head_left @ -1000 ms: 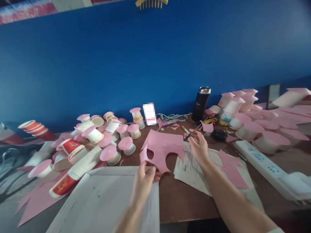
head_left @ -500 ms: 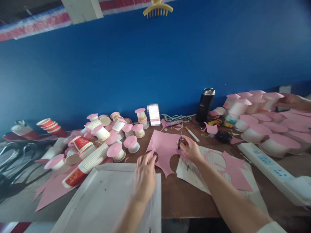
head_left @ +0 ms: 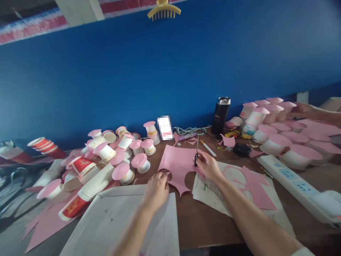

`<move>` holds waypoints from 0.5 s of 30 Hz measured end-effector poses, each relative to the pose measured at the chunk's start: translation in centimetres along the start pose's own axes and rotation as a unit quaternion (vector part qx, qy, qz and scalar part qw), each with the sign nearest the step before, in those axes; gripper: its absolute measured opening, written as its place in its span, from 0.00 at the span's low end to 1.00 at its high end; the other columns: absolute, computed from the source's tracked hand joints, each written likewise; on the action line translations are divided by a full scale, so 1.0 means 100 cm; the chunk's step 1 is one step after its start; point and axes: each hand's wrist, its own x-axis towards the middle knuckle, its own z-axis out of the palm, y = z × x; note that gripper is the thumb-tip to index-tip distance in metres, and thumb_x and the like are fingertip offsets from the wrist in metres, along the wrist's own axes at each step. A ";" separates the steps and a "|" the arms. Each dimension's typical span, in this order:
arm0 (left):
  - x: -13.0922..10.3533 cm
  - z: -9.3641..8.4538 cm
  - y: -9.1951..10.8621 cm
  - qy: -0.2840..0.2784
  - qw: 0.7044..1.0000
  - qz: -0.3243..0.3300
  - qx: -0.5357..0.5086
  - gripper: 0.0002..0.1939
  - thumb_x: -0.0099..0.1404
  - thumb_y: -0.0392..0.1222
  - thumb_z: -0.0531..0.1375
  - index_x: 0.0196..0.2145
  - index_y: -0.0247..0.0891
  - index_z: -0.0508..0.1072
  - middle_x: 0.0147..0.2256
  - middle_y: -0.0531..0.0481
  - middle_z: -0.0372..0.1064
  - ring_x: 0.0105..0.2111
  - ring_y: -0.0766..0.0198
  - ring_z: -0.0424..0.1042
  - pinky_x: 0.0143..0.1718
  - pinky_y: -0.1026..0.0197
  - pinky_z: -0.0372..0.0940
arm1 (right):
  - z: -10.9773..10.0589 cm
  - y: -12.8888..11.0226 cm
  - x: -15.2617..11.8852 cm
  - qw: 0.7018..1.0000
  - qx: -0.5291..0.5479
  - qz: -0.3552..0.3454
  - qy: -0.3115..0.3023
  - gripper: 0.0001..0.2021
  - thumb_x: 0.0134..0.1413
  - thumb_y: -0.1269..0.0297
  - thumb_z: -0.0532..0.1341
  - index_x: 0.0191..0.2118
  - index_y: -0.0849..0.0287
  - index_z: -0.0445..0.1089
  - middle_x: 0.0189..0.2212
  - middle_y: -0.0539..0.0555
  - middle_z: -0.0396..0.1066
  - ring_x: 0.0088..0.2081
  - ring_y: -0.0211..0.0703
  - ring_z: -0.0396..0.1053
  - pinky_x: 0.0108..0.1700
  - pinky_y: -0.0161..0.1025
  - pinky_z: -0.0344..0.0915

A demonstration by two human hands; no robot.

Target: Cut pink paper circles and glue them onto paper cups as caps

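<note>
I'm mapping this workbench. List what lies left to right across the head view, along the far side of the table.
Stacked red cups → pink-topped paper cups → pink paper sheet → scissors in the right hand → black flask → black puck → white power strip.

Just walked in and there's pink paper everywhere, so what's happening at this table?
A person holds a pink paper sheet with round cut-outs flat on the brown table: the left hand pins its near edge, and the right hand holds a dark pen at its right edge. Pink-topped paper cups lie around.
</note>
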 end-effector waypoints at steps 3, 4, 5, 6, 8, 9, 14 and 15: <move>-0.003 0.011 -0.003 0.095 0.995 0.004 -0.009 0.13 0.61 0.29 0.52 0.39 0.38 0.71 0.44 0.43 0.70 0.46 0.55 0.68 0.48 0.51 0.63 | -0.004 0.000 0.001 0.999 -0.022 0.013 0.026 0.20 0.50 0.62 0.56 0.48 0.62 0.70 0.29 0.53 0.73 0.30 0.43 0.71 0.36 0.39 0.66; -0.003 0.013 -0.003 0.140 0.990 0.010 -0.009 0.13 0.61 0.28 0.52 0.40 0.38 0.71 0.46 0.43 0.69 0.48 0.54 0.67 0.50 0.50 0.62 | -0.005 0.000 0.001 0.998 -0.036 0.015 0.040 0.21 0.50 0.61 0.56 0.49 0.62 0.69 0.29 0.53 0.73 0.31 0.44 0.71 0.37 0.39 0.66; -0.003 0.014 -0.002 0.179 0.984 0.016 -0.011 0.14 0.61 0.28 0.52 0.41 0.39 0.71 0.47 0.43 0.69 0.50 0.54 0.66 0.52 0.49 0.60 | -0.007 0.000 0.001 0.997 -0.052 0.015 0.052 0.22 0.49 0.61 0.57 0.51 0.62 0.68 0.30 0.53 0.74 0.31 0.44 0.72 0.38 0.40 0.66; -0.002 0.013 0.000 0.209 0.978 0.024 -0.016 0.14 0.61 0.28 0.52 0.41 0.39 0.71 0.48 0.43 0.68 0.51 0.54 0.65 0.53 0.49 0.59 | -0.008 0.000 0.001 0.996 -0.068 0.016 0.062 0.23 0.49 0.61 0.58 0.51 0.61 0.67 0.30 0.53 0.74 0.32 0.44 0.72 0.38 0.40 0.66; 0.000 0.008 0.005 0.226 0.972 0.050 -0.028 0.14 0.61 0.28 0.53 0.41 0.40 0.71 0.48 0.44 0.69 0.52 0.54 0.65 0.54 0.49 0.59 | -0.010 -0.001 0.000 0.993 -0.091 0.024 0.067 0.22 0.48 0.60 0.59 0.51 0.59 0.66 0.30 0.52 0.75 0.32 0.45 0.73 0.39 0.40 0.66; 0.002 0.004 0.009 0.222 0.972 0.069 -0.031 0.14 0.61 0.29 0.53 0.41 0.40 0.72 0.47 0.44 0.69 0.52 0.54 0.65 0.55 0.49 0.59 | -0.010 -0.001 0.000 0.992 -0.101 0.033 0.064 0.21 0.48 0.60 0.60 0.49 0.57 0.66 0.31 0.52 0.75 0.33 0.45 0.74 0.39 0.40 0.66; 0.004 -0.011 0.021 0.161 0.982 0.099 0.000 0.11 0.61 0.31 0.55 0.38 0.41 0.73 0.43 0.46 0.72 0.53 0.53 0.65 0.60 0.43 0.51 | -0.013 -0.004 -0.001 0.980 -0.184 0.057 0.055 0.12 0.50 0.59 0.60 0.41 0.53 0.69 0.33 0.54 0.77 0.36 0.49 0.74 0.36 0.39 0.64; 0.004 -0.011 0.021 0.156 0.983 0.094 0.011 0.11 0.62 0.32 0.54 0.38 0.41 0.73 0.43 0.46 0.72 0.52 0.52 0.65 0.61 0.42 0.50 | -0.013 -0.004 0.000 0.977 -0.197 0.052 0.053 0.12 0.50 0.59 0.60 0.41 0.52 0.70 0.34 0.53 0.77 0.36 0.49 0.74 0.36 0.39 0.63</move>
